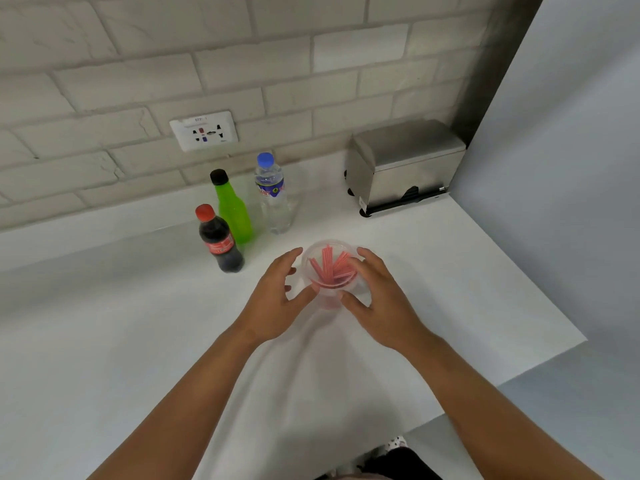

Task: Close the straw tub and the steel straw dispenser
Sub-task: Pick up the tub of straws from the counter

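Note:
A clear plastic straw tub (329, 268) stands upright on the white counter, with several pink straws (330, 263) showing through a transparent lid on its rim. My left hand (277, 299) cups the tub's left side, thumb at the front rim and fingers spread. On the right side my right hand (377, 296) has its fingertips on the lid's edge and its thumb at the front. The steel straw dispenser (405, 164) sits in the back right corner, apart from both hands, its top lid lying down flat.
Three bottles stand left of the tub: a cola bottle (220, 240), a green bottle (232, 209) and a water bottle (273, 195). A wall socket (204, 130) is on the brick wall. The counter (485, 271) ends at an angled edge on the right.

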`<state>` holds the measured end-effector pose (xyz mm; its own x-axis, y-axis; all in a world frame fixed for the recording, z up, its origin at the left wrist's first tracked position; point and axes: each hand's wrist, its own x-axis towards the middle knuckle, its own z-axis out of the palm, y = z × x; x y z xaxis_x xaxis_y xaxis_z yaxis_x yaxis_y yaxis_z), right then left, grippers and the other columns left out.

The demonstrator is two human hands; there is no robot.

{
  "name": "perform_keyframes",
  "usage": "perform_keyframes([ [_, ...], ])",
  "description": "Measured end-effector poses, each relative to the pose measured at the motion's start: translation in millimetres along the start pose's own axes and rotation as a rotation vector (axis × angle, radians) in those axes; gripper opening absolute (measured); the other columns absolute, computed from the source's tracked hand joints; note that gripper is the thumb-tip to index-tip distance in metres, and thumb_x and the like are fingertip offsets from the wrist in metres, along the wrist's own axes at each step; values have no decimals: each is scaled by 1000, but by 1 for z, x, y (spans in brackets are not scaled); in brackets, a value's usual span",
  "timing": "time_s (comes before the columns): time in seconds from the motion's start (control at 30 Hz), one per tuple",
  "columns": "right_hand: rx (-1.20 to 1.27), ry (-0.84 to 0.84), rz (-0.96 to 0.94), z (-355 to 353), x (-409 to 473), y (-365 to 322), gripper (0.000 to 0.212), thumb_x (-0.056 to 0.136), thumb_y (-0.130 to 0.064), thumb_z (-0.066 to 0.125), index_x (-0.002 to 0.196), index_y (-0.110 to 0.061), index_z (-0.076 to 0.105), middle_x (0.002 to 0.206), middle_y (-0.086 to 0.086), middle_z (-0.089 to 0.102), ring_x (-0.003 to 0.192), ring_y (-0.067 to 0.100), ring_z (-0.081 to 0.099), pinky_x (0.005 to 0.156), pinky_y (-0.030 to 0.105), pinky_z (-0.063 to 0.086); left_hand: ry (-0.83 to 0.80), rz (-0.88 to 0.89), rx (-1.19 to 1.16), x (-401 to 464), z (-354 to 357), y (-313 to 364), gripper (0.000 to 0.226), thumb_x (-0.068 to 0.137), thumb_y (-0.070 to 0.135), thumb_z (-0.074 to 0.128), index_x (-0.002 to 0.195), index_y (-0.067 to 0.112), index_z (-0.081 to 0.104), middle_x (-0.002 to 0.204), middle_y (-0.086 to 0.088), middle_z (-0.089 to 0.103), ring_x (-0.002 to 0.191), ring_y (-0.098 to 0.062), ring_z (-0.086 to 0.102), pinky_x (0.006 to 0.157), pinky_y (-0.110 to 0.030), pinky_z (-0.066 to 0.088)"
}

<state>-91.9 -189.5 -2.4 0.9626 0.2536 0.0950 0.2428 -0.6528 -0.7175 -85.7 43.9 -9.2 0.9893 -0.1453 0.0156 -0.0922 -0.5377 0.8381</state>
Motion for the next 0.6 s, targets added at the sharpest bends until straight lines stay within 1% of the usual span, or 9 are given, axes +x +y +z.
perform_keyframes([
  [0.07,-20,17,14,7,0,-3,63,98,-38,66,154,-23,43,167,-2,26,153,15,28,121,32,33,-18,0,-31,3,2,-2,78,93,41,75,158,31,35,149,16,43,120,2,56,94,-24,54],
  [0.13,-36,39,18,12,1,-3,61,98,-40,65,153,-24,44,167,-4,26,152,14,29,119,31,35,-32,10,-86,4,4,-3,76,90,45,74,156,35,36,147,18,44,121,7,57,94,-27,58],
  [0.23,-59,62,20,17,1,2,56,99,-35,65,151,-23,48,167,-7,26,151,13,32,115,29,38,-37,46,-124,6,7,-3,63,90,44,70,145,49,39,143,21,48,124,-3,60,95,-35,60],
  [0.27,-59,68,21,19,1,4,55,99,-33,66,151,-23,49,168,-8,26,151,11,32,115,27,38,-35,54,-132,6,8,-3,60,93,39,71,141,55,40,140,28,48,124,-4,61,94,-35,61],
  [0.33,-52,85,32,22,2,6,57,99,-32,66,153,-24,47,169,-9,24,150,0,28,112,14,31,-24,61,-140,8,9,-3,61,95,32,72,134,65,38,134,44,45,123,-3,62,94,-34,61],
  [0.4,-38,95,59,24,3,7,63,99,-36,65,157,-27,40,171,-10,20,144,-11,22,106,4,23,-15,64,-146,11,10,-6,61,96,29,72,134,64,39,134,44,45,124,-5,62,94,-35,61],
  [0.47,-17,103,96,25,6,8,69,99,-40,65,160,-26,34,171,-11,20,146,-6,25,106,6,23,-11,64,-137,15,11,-8,60,97,29,72,138,58,39,136,40,45,124,-4,61,95,-36,60],
  [0.53,-1,113,121,24,9,10,75,98,-41,65,162,-23,29,170,-11,23,150,4,29,108,10,25,-3,51,-149,18,11,-7,58,96,35,71,136,62,39,134,43,46,123,1,61,94,-33,60],
  [0.6,5,116,123,22,16,12,77,98,-40,66,162,-21,28,170,-9,26,151,9,32,111,15,28,4,42,-162,23,11,-6,58,93,41,70,135,67,38,134,44,47,123,2,60,93,-30,59],
])
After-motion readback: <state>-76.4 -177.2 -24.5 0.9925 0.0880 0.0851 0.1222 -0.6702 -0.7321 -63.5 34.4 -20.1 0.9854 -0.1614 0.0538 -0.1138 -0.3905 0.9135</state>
